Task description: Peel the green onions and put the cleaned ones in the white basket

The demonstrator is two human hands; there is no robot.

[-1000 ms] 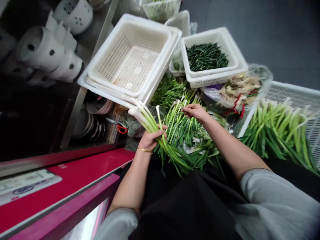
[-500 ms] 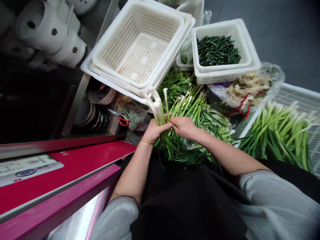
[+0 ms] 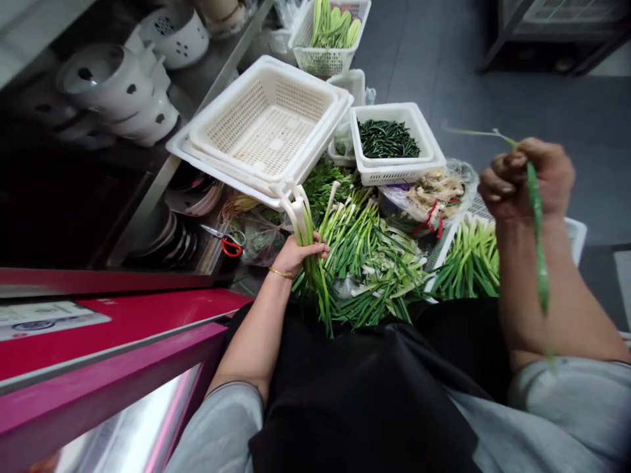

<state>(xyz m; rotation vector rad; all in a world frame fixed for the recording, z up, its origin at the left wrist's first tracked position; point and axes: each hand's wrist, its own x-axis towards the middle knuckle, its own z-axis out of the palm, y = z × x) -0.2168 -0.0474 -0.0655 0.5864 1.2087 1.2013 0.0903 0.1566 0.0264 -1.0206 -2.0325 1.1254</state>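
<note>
My left hand (image 3: 298,255) is closed round a small bunch of scallions (image 3: 304,220), white ends up and green tops hanging down. Raised at the right, my right hand (image 3: 530,174) pinches a thin green scallion leaf (image 3: 537,243) with a pale stringy strip trailing off to the left. Below and between the hands lies a pile of loose scallions (image 3: 352,226) with green trimmings (image 3: 389,282) heaped in front of it. More scallions (image 3: 468,256) fill a white crate (image 3: 576,238), partly hidden behind my right forearm.
Stacked white baskets (image 3: 211,161) stand beyond my left hand. A white basket of green chilies (image 3: 389,138) sits to their right, by a plastic bag of roots (image 3: 436,197). Red-handled scissors (image 3: 231,246) lie left, near a metal shelf with bowls and white pots (image 3: 106,82).
My right hand has left the bunch and swung up and to the right with a leaf strip. The left hand keeps its hold. The view has shifted, showing more of the floor.
</note>
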